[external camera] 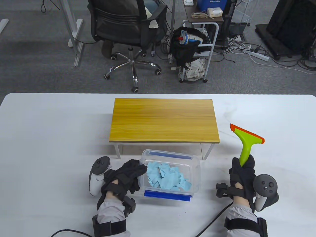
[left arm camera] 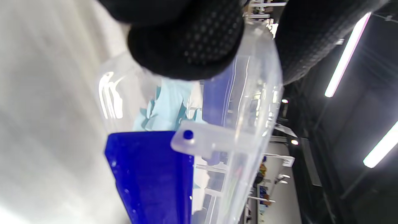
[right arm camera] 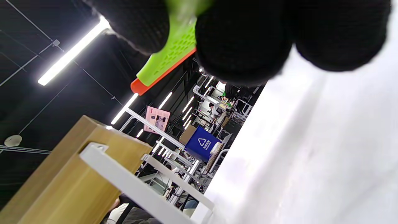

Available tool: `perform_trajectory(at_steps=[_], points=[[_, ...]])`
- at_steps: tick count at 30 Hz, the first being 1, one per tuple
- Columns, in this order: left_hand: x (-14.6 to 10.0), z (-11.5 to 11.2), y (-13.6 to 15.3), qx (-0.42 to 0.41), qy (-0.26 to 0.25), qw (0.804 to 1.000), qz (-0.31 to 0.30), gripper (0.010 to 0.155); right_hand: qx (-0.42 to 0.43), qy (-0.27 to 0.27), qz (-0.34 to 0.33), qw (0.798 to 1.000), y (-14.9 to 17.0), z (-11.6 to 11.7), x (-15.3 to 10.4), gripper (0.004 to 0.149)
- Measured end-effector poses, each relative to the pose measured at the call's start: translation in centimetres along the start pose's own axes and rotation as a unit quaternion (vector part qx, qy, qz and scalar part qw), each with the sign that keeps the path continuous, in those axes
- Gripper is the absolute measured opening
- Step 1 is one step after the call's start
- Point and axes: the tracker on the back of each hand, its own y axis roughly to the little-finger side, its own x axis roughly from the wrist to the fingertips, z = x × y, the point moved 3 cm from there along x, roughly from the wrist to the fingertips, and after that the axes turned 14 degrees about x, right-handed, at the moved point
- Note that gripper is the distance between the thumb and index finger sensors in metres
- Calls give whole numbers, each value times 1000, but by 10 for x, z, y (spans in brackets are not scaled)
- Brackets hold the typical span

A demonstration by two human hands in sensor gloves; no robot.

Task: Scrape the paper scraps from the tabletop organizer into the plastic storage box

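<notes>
The wooden tabletop organizer (external camera: pixel 164 120) stands on white legs at the table's middle; its top is bare. In front of it sits the clear plastic storage box (external camera: pixel 195 165) with blue latches, holding several light blue paper scraps (external camera: pixel 167 178). My left hand (external camera: pixel 129 174) grips the box's left rim; the left wrist view shows my fingertips (left arm camera: pixel 189 46) over the box wall (left arm camera: pixel 255 102). My right hand (external camera: pixel 243 176) holds the green scraper (external camera: pixel 246 143) with an orange blade by its handle, upright, to the right of the organizer. The scraper also shows in the right wrist view (right arm camera: pixel 168 59).
The white table (external camera: pixel 49 138) carries the organizer and box. An office chair (external camera: pixel 126 32) and a wheeled cart (external camera: pixel 197 49) stand on the floor beyond the table's far edge. The organizer's side and white leg (right arm camera: pixel 133 183) show in the right wrist view.
</notes>
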Motion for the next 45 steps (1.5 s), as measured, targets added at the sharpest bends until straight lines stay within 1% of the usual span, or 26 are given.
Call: perform_trajectory(at_steps=[2, 5, 9, 10, 12, 13, 16, 17, 18, 19, 20, 22, 23, 28, 31, 33, 37, 41, 44, 45], points=[[-6, 3, -13, -2, -7, 1000, -27, 68, 6, 0, 1, 1000, 0, 0, 0, 68], [-17, 14, -28, -10, -35, 997, -63, 68, 20, 0, 5, 1000, 1, -1, 0, 67], [-41, 45, -43, -36, -115, 988, -101, 68, 37, 2, 9, 999, 0, -2, 0, 67], [-46, 52, -44, -45, -132, 985, -106, 68, 39, 3, 10, 999, 0, -2, 0, 67], [-61, 74, -45, -62, -176, 975, -118, 68, 45, 3, 11, 999, 1, -3, 0, 67], [-66, 82, -45, -68, -189, 972, -121, 68, 46, 3, 12, 999, 0, -3, 0, 67], [-90, 113, -36, -94, -256, 955, -113, 68, 51, 2, 14, 999, 0, -3, 0, 67], [-96, 119, -31, -104, -280, 948, -106, 68, 53, 3, 15, 998, 0, -3, 0, 67], [-103, 126, -25, -119, -313, 938, -88, 68, 55, 3, 17, 998, 0, -3, 0, 67], [-108, 129, -19, -131, -337, 930, -73, 68, 56, 3, 18, 998, 0, -3, 0, 67], [-114, 133, -10, -146, -377, 914, -45, 68, 57, 4, 19, 998, 1, -3, 0, 67], [-120, 138, 1, -157, -417, 895, -18, 68, 59, 4, 20, 998, 1, -3, -1, 67], [-121, 142, 9, -160, -429, 889, -2, 68, 59, 5, 22, 998, 0, -3, -1, 67], [-113, 148, 43, -201, -452, 867, 65, 67, 68, 4, 25, 997, 1, -3, -1, 67], [-106, 147, 66, -194, -467, 852, 132, 67, 69, 4, 29, 997, 2, -4, -1, 67], [-101, 142, 82, -203, -461, 846, 175, 67, 81, 7, 33, 996, 2, -4, 0, 67], [-98, 137, 102, -226, -466, 829, 211, 67, 84, 9, 37, 996, 3, -5, 1, 67], [-98, 133, 113, -228, -458, 825, 240, 67, 86, 9, 42, 995, 4, -4, 2, 67], [-98, 130, 122, -259, -450, 820, 242, 67, 87, 9, 42, 995, 4, -4, 2, 67], [-99, 129, 124, -266, -445, 817, 253, 67, 85, 9, 42, 995, 4, -4, 2, 67]])
